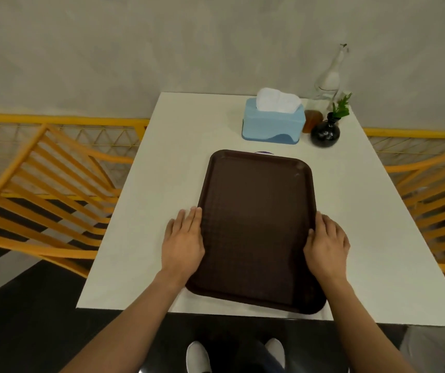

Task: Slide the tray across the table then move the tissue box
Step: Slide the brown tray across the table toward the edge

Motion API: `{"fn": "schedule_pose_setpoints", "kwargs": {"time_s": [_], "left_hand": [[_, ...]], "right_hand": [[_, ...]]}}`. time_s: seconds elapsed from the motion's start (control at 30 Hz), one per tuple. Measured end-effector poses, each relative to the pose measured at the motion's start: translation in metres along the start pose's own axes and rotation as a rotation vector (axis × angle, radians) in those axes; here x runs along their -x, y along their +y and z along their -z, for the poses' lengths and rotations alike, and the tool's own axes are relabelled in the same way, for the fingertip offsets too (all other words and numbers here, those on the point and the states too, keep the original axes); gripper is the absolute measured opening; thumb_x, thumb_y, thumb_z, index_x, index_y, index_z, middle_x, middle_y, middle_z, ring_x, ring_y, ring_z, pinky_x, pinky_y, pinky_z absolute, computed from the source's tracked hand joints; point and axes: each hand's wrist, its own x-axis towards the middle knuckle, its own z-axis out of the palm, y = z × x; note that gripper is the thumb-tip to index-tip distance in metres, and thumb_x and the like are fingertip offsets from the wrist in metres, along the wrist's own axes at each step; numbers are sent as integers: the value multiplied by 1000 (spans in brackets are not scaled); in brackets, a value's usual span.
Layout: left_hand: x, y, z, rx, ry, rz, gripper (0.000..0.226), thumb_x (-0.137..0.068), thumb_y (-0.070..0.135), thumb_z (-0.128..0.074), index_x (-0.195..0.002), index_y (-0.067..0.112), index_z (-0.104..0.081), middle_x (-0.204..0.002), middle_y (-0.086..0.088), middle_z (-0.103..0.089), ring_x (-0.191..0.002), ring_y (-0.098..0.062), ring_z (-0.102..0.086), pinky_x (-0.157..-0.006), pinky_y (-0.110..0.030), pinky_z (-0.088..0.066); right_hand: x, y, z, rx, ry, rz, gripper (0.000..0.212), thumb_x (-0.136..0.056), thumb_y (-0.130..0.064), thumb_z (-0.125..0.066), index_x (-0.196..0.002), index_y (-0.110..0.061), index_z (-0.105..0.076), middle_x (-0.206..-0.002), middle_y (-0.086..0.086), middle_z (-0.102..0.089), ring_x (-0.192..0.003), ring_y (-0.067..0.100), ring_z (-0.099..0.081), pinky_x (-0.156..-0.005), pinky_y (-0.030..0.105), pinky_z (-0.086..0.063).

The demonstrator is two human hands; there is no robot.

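A dark brown rectangular tray (pixel 256 224) lies lengthwise on the white table (pixel 140 238), its near end at the table's front edge. My left hand (pixel 183 243) rests flat against the tray's left rim, fingers together. My right hand (pixel 326 246) presses the right rim, thumb on the tray's edge. A light blue tissue box (pixel 272 125) with white tissue sticking out stands beyond the tray's far end, apart from it.
Right of the tissue box stand a small amber jar (pixel 311 121), a black round vase (pixel 325 133) with a green sprig, and a clear glass bottle (pixel 329 76). Orange slatted chairs (pixel 41 197) flank the table on both sides. A grey wall lies behind.
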Motion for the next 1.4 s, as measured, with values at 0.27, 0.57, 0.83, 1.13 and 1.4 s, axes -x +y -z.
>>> {"fn": "schedule_pose_setpoints", "kwargs": {"time_s": [0.27, 0.57, 0.83, 1.13, 1.4], "left_hand": [[16, -23, 8, 42, -4, 95, 56, -105, 34, -31, -159, 21, -26, -162, -1, -37, -152, -28, -25, -124, -48, -21], [24, -46, 16, 50, 24, 243, 55, -106, 33, -32, -159, 21, -27, -161, 0, -38, -153, -24, -23, -124, -46, -21], [15, -83, 25, 68, 54, 296, 54, -106, 34, -30, -159, 24, -25, -162, 2, -36, -153, -21, -21, -125, -41, -16], [-11, -137, 44, 58, 53, 241, 53, -106, 30, -33, -158, 20, -29, -159, 1, -42, -151, -23, -27, -123, -42, -20], [-30, -168, 48, 177, 31, 172, 54, -105, 27, -38, -158, 19, -29, -158, -1, -43, -151, -23, -28, -122, -43, -27]], "right_hand": [[-10, -24, -10, -2, -113, 92, 50, -104, -22, -37, -152, -7, -34, -154, 15, -41, -146, 34, -28, -119, 57, -16], [-32, -61, -28, -56, -186, 207, 53, -104, -24, -37, -154, -7, -30, -158, 14, -36, -148, 32, -24, -122, 50, -11], [-40, -103, -44, -35, -199, 253, 53, -104, -26, -38, -152, -6, -33, -155, 15, -39, -147, 35, -27, -122, 52, -13], [-32, -159, -58, -41, -181, 212, 52, -103, -23, -41, -152, -6, -34, -154, 15, -40, -146, 34, -29, -120, 52, -15], [-23, -180, -65, -45, -136, 156, 52, -102, -18, -44, -151, -4, -36, -152, 16, -43, -144, 35, -31, -120, 54, -17]]}}
